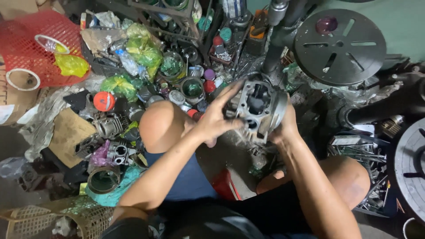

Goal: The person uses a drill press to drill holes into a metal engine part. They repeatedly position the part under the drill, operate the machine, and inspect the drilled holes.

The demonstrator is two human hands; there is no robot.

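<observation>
I hold a grey metal engine cylinder block (259, 106) with cooling fins and a round bore in front of me, above my knees. My left hand (218, 117) presses on its left face, fingers spread up along the edge. My right hand (283, 126) cups its right side and underside. My bare knees and dark blue shorts show below the part.
A red plastic basket (40, 46) with tape rolls sits at the far left. Cans, green bags, an orange ball (104, 101) and engine parts (108, 126) crowd the floor at left. A round slotted drill-press table (340, 46) stands at upper right. A woven basket (66, 219) lies at bottom left.
</observation>
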